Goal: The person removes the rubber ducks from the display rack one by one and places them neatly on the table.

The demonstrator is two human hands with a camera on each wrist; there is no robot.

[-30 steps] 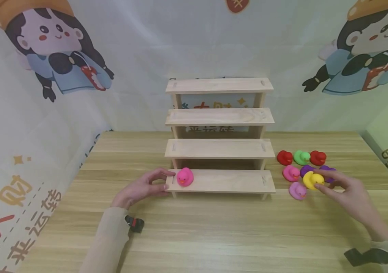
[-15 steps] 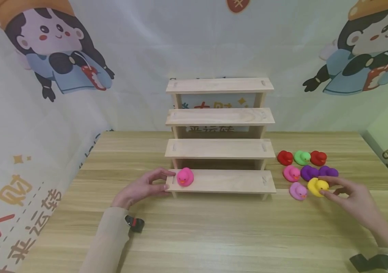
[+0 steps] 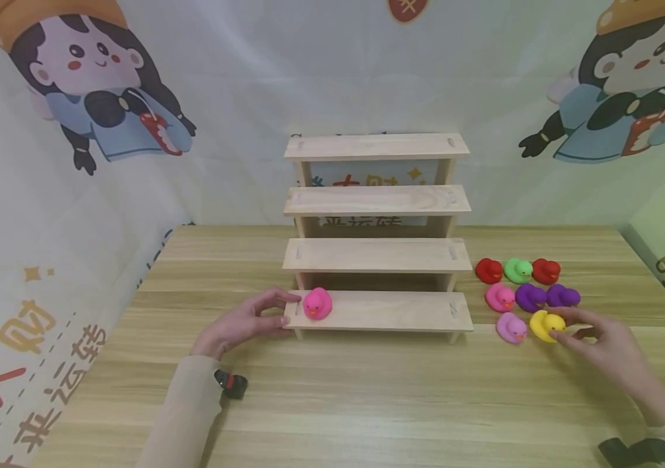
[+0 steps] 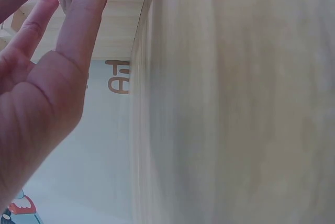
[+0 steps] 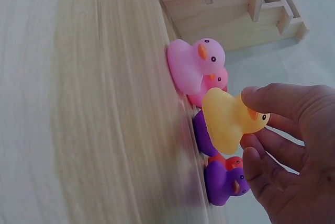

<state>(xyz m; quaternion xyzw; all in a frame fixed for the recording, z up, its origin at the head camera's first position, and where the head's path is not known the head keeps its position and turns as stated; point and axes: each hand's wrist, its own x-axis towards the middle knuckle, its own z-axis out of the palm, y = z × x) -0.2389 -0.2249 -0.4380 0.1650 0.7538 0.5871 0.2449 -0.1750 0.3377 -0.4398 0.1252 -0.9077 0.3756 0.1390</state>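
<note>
My right hand (image 3: 604, 341) pinches a yellow rubber duck (image 3: 545, 326) between thumb and fingers, close over the table. In the right wrist view the same yellow duck (image 5: 230, 122) is tilted, with the thumb across its head. At the left end of the lowest step, my left hand (image 3: 244, 322) grips the four-tier wooden stand (image 3: 379, 312). The left wrist view shows its fingers (image 4: 86, 20) around the board's end. A hot pink duck (image 3: 317, 303) sits on that step, right beside the left fingertips.
Left of the yellow duck is a light purple duck (image 3: 511, 327). Behind are a pink duck (image 3: 500, 297) and two purple ducks (image 3: 531, 297). The back row has two red ducks (image 3: 488, 270) around a green one (image 3: 517, 270). A printed cloth (image 3: 238, 97) hangs behind the wooden table (image 3: 367, 403).
The right hand has drawn the yellow duck right and slightly toward me, from in front of the purple ducks to beside the light purple one. The left hand stays put.
</note>
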